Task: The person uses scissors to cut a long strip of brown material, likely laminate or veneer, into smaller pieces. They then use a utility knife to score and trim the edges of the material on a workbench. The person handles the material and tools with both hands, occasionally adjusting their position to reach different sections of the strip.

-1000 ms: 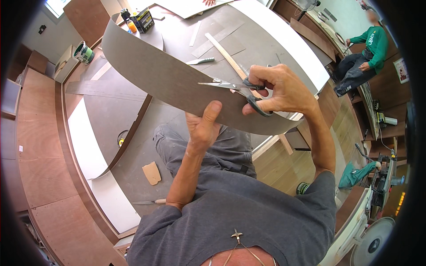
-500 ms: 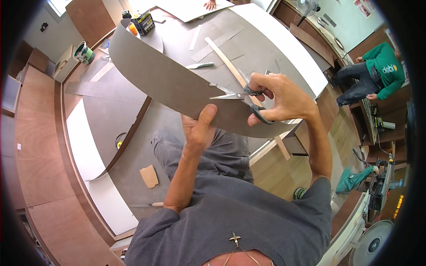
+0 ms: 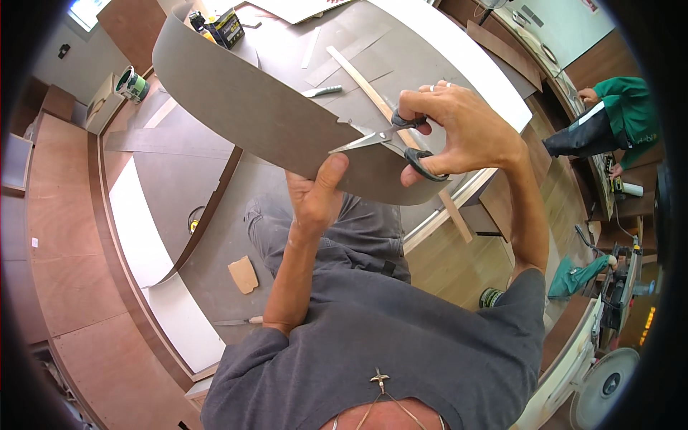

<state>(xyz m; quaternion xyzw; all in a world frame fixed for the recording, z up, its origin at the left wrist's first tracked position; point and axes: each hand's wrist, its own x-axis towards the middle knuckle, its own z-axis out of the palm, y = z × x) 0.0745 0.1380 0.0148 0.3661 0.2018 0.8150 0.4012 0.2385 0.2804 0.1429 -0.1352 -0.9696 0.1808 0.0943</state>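
Observation:
My left hand (image 3: 314,197) grips the lower edge of a long, curved grey-brown laminate strip (image 3: 236,100), thumb on top and fingers beneath. In my right hand (image 3: 469,132) is a pair of scissors (image 3: 365,141) with black handles, thumb and fingers through the loops. The blades lie across the strip's right part, their tip just above my left thumb. Along the upper edge by the blades, the strip has a ragged, cut notch. The strip's far left end bends upward.
A wooden batten (image 3: 362,80), a grey-handled knife (image 3: 326,91) and offcuts lie on the grey work surface. Beyond are a black-yellow box (image 3: 226,30) and a paint bucket (image 3: 132,84). A tape measure (image 3: 193,222) rests left. At right, a person in green (image 3: 631,111) leans over a bench.
The strip has shifted left and slightly up, with both hands and the scissors moving along. The person in green has bent forward, reaching toward the bench.

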